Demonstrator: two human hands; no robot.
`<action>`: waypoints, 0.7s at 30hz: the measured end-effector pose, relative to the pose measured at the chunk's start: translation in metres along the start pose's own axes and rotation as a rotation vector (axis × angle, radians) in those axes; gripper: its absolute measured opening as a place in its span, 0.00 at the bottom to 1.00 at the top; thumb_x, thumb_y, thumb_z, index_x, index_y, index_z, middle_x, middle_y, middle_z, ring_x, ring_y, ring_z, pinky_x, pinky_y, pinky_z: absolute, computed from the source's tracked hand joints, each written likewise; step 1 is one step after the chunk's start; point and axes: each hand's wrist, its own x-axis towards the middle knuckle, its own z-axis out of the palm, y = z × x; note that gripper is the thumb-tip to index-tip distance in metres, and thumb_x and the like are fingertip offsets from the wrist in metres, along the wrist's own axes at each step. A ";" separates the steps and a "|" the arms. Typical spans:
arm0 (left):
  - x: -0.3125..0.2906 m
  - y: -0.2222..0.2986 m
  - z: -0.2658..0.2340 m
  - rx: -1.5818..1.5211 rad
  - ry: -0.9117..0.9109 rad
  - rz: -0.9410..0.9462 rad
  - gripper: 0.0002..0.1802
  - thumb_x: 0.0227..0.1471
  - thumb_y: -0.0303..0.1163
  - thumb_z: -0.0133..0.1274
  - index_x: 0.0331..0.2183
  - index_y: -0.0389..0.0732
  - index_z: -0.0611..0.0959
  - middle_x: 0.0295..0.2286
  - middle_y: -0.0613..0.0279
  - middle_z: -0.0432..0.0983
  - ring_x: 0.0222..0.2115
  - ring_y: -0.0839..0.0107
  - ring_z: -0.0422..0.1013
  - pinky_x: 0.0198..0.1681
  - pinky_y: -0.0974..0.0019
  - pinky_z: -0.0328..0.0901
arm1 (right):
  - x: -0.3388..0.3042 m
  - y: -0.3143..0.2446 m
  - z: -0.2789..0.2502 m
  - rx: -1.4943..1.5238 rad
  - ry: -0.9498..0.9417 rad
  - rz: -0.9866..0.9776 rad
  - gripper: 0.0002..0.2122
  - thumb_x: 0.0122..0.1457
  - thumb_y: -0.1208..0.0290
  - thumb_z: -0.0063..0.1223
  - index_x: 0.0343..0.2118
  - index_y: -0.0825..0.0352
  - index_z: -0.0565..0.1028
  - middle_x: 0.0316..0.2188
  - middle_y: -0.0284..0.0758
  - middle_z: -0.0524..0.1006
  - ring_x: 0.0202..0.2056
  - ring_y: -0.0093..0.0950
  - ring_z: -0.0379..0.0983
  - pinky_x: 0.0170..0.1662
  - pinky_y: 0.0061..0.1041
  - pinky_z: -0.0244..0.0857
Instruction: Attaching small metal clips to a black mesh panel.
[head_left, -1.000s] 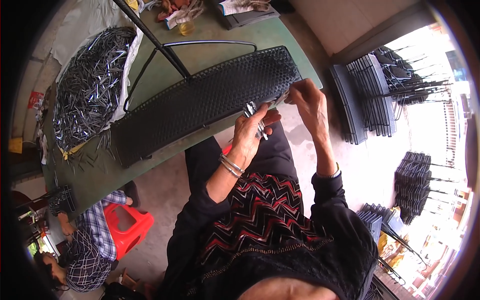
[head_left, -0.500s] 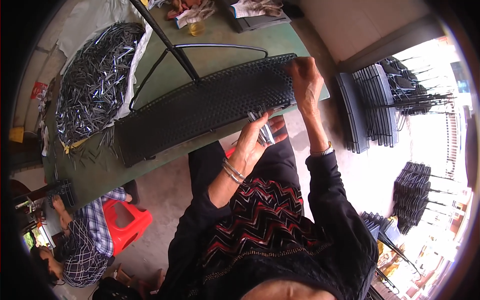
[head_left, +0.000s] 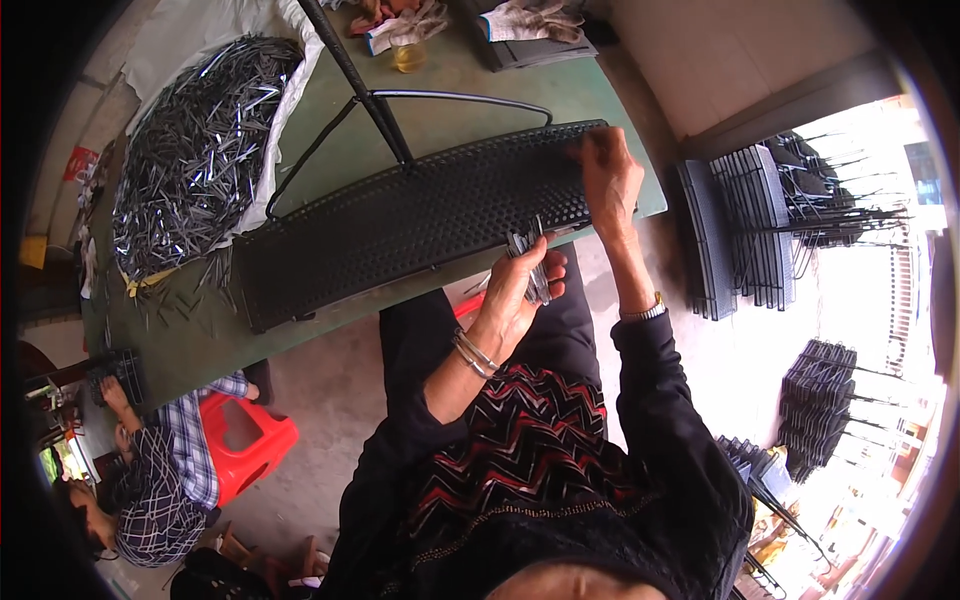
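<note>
A long black perforated metal panel [head_left: 400, 215] with a wire frame and pole lies across the green table [head_left: 560, 85]. My left hand [head_left: 515, 290], below the panel's front edge, is closed around a bunch of thin metal strips [head_left: 530, 260], their ends sticking out past the thumb. At the panel's right end my right hand [head_left: 612, 185] bends its fingers down against the edge. Its fingertips are partly blurred and turned away, so I cannot make out what they pinch.
A white sack [head_left: 290, 120] full of dark metal strips [head_left: 200, 150] lies at the left, with loose strips beside it. Gloves [head_left: 535, 20] and a glass of yellow liquid [head_left: 408, 57] are at the back. Black racks [head_left: 740, 230] stand right. A co-worker [head_left: 160, 490] sits lower left near a red stool [head_left: 245, 450].
My left fingers have curled more tightly around the strips, and that hand sits closer to the panel's right end. My right hand stays at the panel's edge. The whole view has shifted slightly.
</note>
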 end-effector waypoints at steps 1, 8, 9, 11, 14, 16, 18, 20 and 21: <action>0.000 0.000 0.000 -0.002 0.003 0.004 0.13 0.57 0.36 0.51 0.42 0.39 0.75 0.28 0.60 0.75 0.25 0.75 0.69 0.26 0.70 0.67 | 0.000 0.000 0.001 0.000 0.002 -0.015 0.04 0.58 0.74 0.51 0.32 0.69 0.72 0.24 0.38 0.79 0.28 0.26 0.80 0.31 0.21 0.70; -0.001 0.001 -0.004 -0.016 -0.123 0.017 0.12 0.56 0.36 0.53 0.39 0.38 0.76 0.24 0.65 0.70 0.19 0.82 0.60 0.19 0.79 0.53 | 0.011 -0.001 0.003 -0.324 -0.002 -0.212 0.04 0.54 0.71 0.54 0.31 0.63 0.74 0.27 0.37 0.75 0.28 0.33 0.76 0.31 0.28 0.68; -0.003 0.001 -0.002 -0.012 -0.103 0.034 0.12 0.56 0.36 0.53 0.38 0.39 0.76 0.24 0.66 0.70 0.18 0.83 0.58 0.18 0.79 0.50 | 0.013 -0.004 0.002 -0.326 -0.003 -0.212 0.04 0.54 0.71 0.54 0.31 0.63 0.74 0.27 0.37 0.75 0.28 0.33 0.76 0.31 0.28 0.68; -0.003 0.000 -0.002 -0.013 -0.106 0.047 0.11 0.56 0.36 0.53 0.36 0.39 0.76 0.23 0.66 0.70 0.18 0.83 0.58 0.18 0.79 0.50 | 0.017 -0.008 0.002 -0.312 -0.074 -0.182 0.04 0.52 0.69 0.55 0.30 0.61 0.75 0.31 0.36 0.74 0.31 0.36 0.74 0.34 0.32 0.67; -0.006 0.001 0.002 -0.008 -0.112 0.065 0.10 0.56 0.36 0.53 0.35 0.38 0.76 0.23 0.65 0.70 0.18 0.83 0.58 0.18 0.79 0.51 | 0.015 -0.010 0.006 -0.396 -0.104 -0.200 0.05 0.52 0.67 0.56 0.31 0.59 0.77 0.32 0.36 0.73 0.33 0.36 0.74 0.35 0.33 0.67; -0.009 0.002 0.003 -0.009 -0.107 0.075 0.10 0.56 0.36 0.53 0.35 0.38 0.76 0.23 0.64 0.71 0.18 0.83 0.59 0.18 0.79 0.51 | 0.014 -0.005 0.004 -0.413 -0.091 -0.178 0.05 0.52 0.67 0.56 0.32 0.58 0.78 0.33 0.36 0.73 0.34 0.37 0.74 0.36 0.34 0.67; -0.011 0.004 0.003 -0.005 -0.097 0.108 0.11 0.56 0.35 0.53 0.34 0.38 0.76 0.24 0.62 0.72 0.18 0.83 0.60 0.17 0.79 0.52 | 0.012 -0.003 0.002 -0.428 -0.078 -0.154 0.06 0.53 0.66 0.56 0.33 0.57 0.79 0.34 0.36 0.73 0.34 0.37 0.74 0.36 0.34 0.67; -0.010 0.004 0.003 0.004 -0.094 0.124 0.10 0.56 0.35 0.53 0.34 0.37 0.77 0.24 0.61 0.73 0.18 0.82 0.62 0.16 0.79 0.52 | 0.006 -0.004 0.001 -0.550 -0.117 -0.104 0.08 0.54 0.64 0.56 0.36 0.56 0.80 0.36 0.38 0.74 0.35 0.37 0.74 0.36 0.32 0.67; -0.009 0.005 0.003 0.014 -0.093 0.140 0.10 0.55 0.35 0.54 0.33 0.37 0.77 0.24 0.60 0.74 0.18 0.82 0.64 0.15 0.79 0.52 | 0.003 -0.005 -0.001 -0.549 -0.119 -0.103 0.08 0.54 0.64 0.56 0.36 0.56 0.80 0.36 0.38 0.74 0.35 0.37 0.74 0.36 0.32 0.67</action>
